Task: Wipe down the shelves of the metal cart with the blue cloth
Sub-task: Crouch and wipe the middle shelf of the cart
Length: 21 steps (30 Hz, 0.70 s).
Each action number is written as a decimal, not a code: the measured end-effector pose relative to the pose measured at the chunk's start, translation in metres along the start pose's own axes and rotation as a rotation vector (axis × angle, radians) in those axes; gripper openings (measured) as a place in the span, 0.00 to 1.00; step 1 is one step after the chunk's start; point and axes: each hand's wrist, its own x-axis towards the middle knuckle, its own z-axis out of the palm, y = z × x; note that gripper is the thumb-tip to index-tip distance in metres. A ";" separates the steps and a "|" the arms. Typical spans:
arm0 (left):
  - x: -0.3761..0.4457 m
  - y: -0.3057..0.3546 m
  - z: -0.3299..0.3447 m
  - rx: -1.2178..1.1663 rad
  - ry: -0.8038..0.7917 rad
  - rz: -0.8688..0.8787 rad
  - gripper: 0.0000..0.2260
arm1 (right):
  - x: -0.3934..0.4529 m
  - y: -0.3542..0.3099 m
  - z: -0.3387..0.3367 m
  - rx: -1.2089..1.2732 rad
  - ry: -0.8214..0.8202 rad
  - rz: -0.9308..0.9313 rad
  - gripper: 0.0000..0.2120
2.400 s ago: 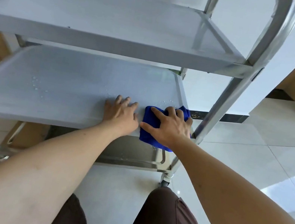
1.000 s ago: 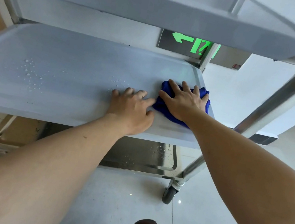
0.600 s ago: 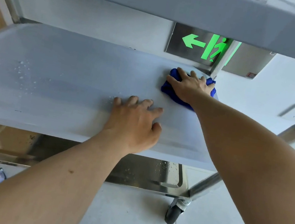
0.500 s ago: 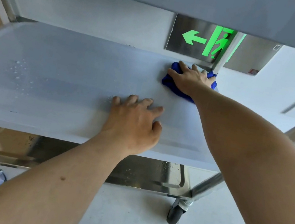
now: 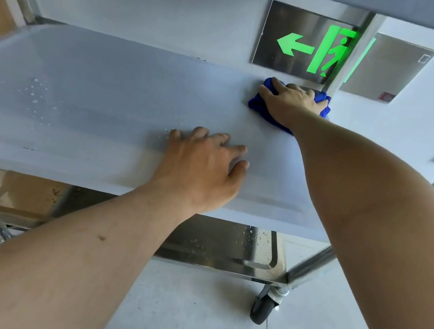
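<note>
Evidently soft and light, the blue cloth (image 5: 258, 105) lies bunched at the far corner of the middle shelf (image 5: 93, 84), upper right of centre, under the right hand (image 5: 290, 102), fingers spread flat; best pressed from above. Mid-frame, the left hand (image 5: 200, 170) rests flat-fingered beside droplets (image 5: 36, 100).

R hand (image 5: 289, 101) pushed cloth (image 5: 257, 104) — back corner.

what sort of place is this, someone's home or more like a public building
Probably a commercial or public building rather than a home: a lit green exit sign sits low on the white wall, the metal cart is a stainless type on casters, and the floor is glossy tile.
</note>
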 end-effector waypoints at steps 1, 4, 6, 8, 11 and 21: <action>0.000 0.001 -0.001 -0.001 -0.003 0.000 0.25 | -0.007 0.001 0.000 -0.005 -0.011 0.006 0.31; -0.004 0.000 -0.005 0.002 0.009 -0.003 0.23 | -0.033 0.003 0.002 -0.017 -0.025 0.001 0.33; -0.007 0.000 -0.008 0.010 0.028 -0.015 0.20 | -0.055 0.004 0.005 -0.021 -0.037 -0.023 0.34; -0.009 0.002 -0.010 0.012 0.058 -0.033 0.17 | -0.076 0.007 0.006 -0.020 -0.031 -0.038 0.34; -0.010 0.005 -0.012 -0.007 0.084 -0.057 0.13 | -0.109 0.011 0.005 -0.023 -0.025 -0.037 0.35; -0.012 0.002 -0.012 -0.018 0.170 -0.120 0.19 | -0.215 0.001 0.010 -0.029 -0.020 -0.050 0.34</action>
